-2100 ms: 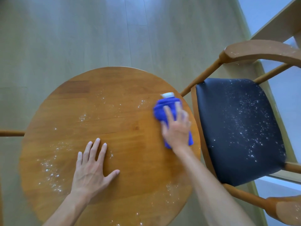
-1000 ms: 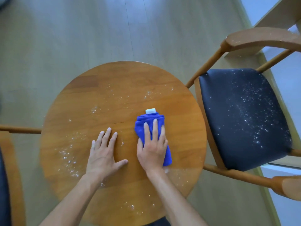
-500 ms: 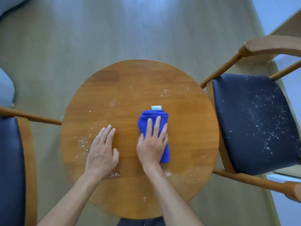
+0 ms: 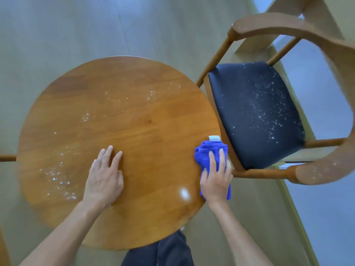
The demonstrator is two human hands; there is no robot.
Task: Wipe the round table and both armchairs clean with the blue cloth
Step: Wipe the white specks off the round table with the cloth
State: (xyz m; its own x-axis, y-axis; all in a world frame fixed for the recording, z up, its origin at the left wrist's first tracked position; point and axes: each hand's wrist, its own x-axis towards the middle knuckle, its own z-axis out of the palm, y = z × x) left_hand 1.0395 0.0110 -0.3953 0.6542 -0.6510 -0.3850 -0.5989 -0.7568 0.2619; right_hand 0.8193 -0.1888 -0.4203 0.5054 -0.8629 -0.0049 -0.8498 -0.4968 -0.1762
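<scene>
The right hand (image 4: 216, 179) presses the folded blue cloth (image 4: 209, 156) flat under straight fingers at the round table (image 4: 134, 116)'s right rim, its long axis pointing away from the body. The left hand (image 4: 104, 179) rests open mid-table. White specks (image 4: 57, 177) lie leftward, nearer that hand; beyond, the speckled armchair seat (image 4: 255, 112).

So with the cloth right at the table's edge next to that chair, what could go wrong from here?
1. The blue cloth under the right hand overhangs the round table rim, so swept specks may drop onto the floor or the armchair seat.
2. White specks beside the left hand could be missed.
</scene>
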